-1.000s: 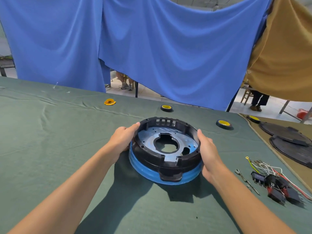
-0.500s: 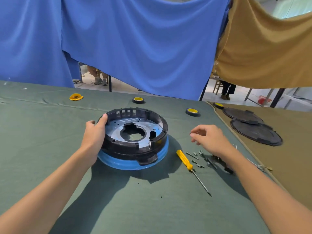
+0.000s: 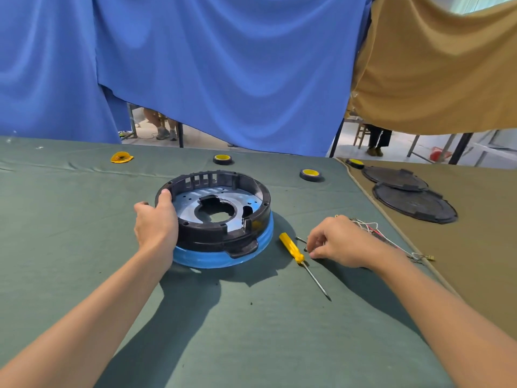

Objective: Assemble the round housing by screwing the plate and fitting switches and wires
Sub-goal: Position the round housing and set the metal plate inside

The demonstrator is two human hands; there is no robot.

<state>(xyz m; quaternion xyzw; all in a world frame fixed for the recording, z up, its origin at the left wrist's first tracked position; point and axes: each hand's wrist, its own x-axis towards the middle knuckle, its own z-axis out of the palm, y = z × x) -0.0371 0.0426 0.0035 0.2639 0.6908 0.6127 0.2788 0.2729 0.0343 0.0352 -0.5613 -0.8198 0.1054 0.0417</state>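
The left hand (image 3: 156, 224) grips the round black plastic housing (image 3: 212, 240) at its left rim. The thumb hooks over the top edge and the fingers wrap the outer wall, so the rest of the housing lies right of that grip. The housing sits open side up on a blue plastic ring (image 3: 201, 259), with a flat silver metal plate (image 3: 237, 197) lying inside it around a large irregular centre hole. Its slotted wall faces away from the person and a black lug on its near wall points toward them. Right of the housing, and just left of the right hand's fingertips, lies a yellow-handled screwdriver (image 3: 292, 247). Its long axis runs diagonally, handle at the far end and metal tip pointing near and rightward. A few small dark screws (image 3: 300, 240) lie between the handle and the right hand (image 3: 340, 242). That hand rests low on the cloth, fingers curled and thumb close to the forefinger. Whether a screw is pinched there cannot be told. Beyond and right of this hand a tangle of white and red wires (image 3: 369, 228) shows, partly hidden by it. Everything rests on a dark green cloth-covered table (image 3: 84, 219). Far beyond the grips lie a crumpled yellow scrap (image 3: 121, 157) and black tape rolls with yellow cores (image 3: 223, 159). To the right, on a tan cloth (image 3: 475, 247), lie two flat black round covers (image 3: 414, 204). Blue curtain (image 3: 223, 65) and tan curtain (image 3: 433, 65) hang behind.
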